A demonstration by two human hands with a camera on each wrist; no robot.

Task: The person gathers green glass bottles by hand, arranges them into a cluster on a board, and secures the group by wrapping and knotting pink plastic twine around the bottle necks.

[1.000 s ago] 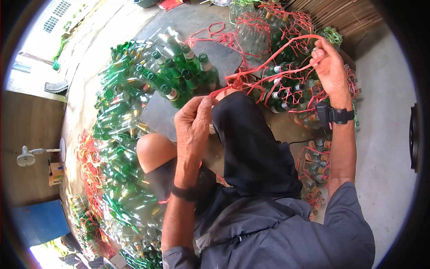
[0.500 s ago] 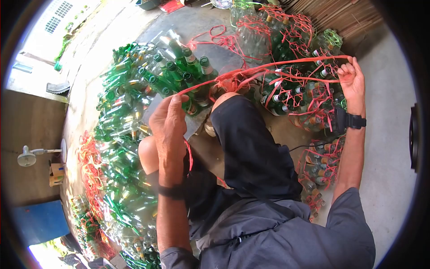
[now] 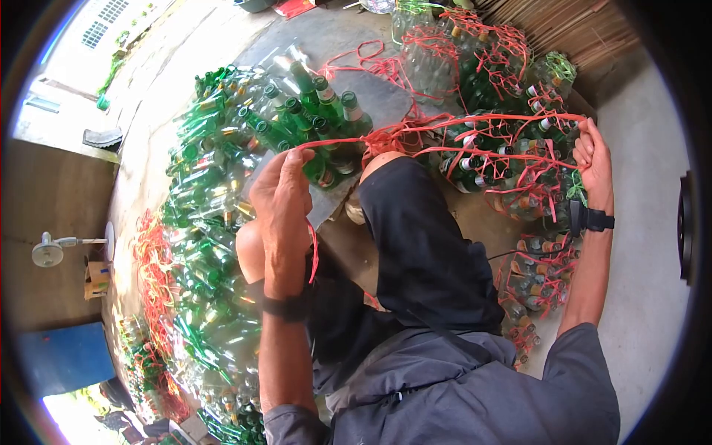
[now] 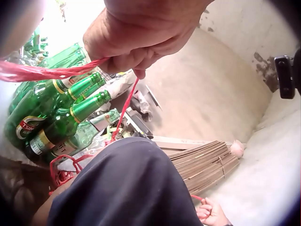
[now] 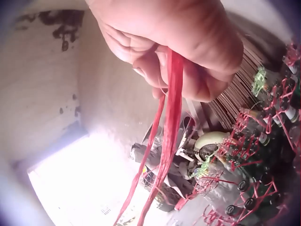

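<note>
Red plastic twine [image 3: 512,117] stretches between the two hands, with a tangled knot of it [image 3: 386,139] by the raised knee. The left hand [image 3: 280,204] pinches one strand, a loose tail hanging below the fingers; the left wrist view shows the strand [image 4: 51,71] running into that hand [image 4: 141,33]. At the far right, the right hand [image 3: 595,159] grips a loop, its two strands running back toward the knot. In the right wrist view the wide red strand [image 5: 173,108] comes out of the curled fingers [image 5: 188,75]. Green bottles [image 3: 304,111] stand just beyond the left hand.
A big heap of green and clear bottles [image 3: 204,245] lies at the left. Bundles of bottles netted in red twine [image 3: 534,148] stand at the right, more [image 3: 538,271] below them. Loose red twine [image 3: 152,274] lies left of the heap. Bundled sticks [image 3: 556,22] are at the upper right.
The hands have moved apart from a second ago, the left hand leftward and the right hand rightward and down, drawing the twine longer. Over the last half second both have shifted only slightly.
</note>
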